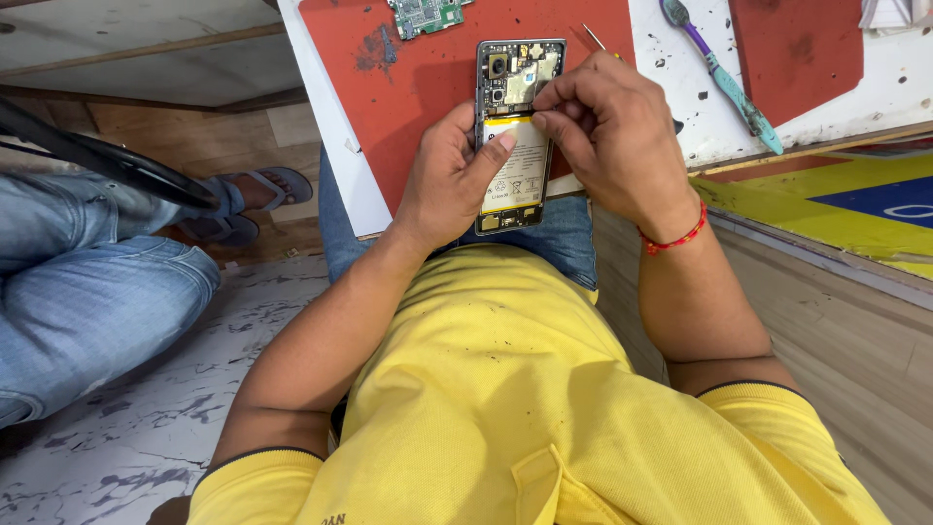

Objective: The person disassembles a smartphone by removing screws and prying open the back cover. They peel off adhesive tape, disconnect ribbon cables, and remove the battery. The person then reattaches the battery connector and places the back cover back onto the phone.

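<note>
**Opened phone held at the counter's near edge, fingers at its upper board**

Head view: the left hand (449, 175) cradles an opened phone (516, 131) with its back cover off, fingers wrapped around the left side and the thumb pressed flat on the white battery (520, 175). The phone sits over the near edge of the counter (671, 58), above the person's lap. The right hand (612, 136) comes in from the right, its thumb and forefinger pressed together in a pinch at the top of the battery, just below the exposed camera modules; whether they pinch a small part I cannot tell. A thin tool tip (593, 37) pokes out behind this hand.

As judged, the back is already off and the insides bared, while the battery and board remain seated.

Around: a red mat (408, 107) beneath the phone, a green circuit board (425, 15) at the far edge, a purple-and-teal brush (724, 73) to the right. Another person's jeans-clad leg (87, 292) and sandalled foot (262, 187) are at the left on the floor, well apart. Nothing blocks the hands.
</note>
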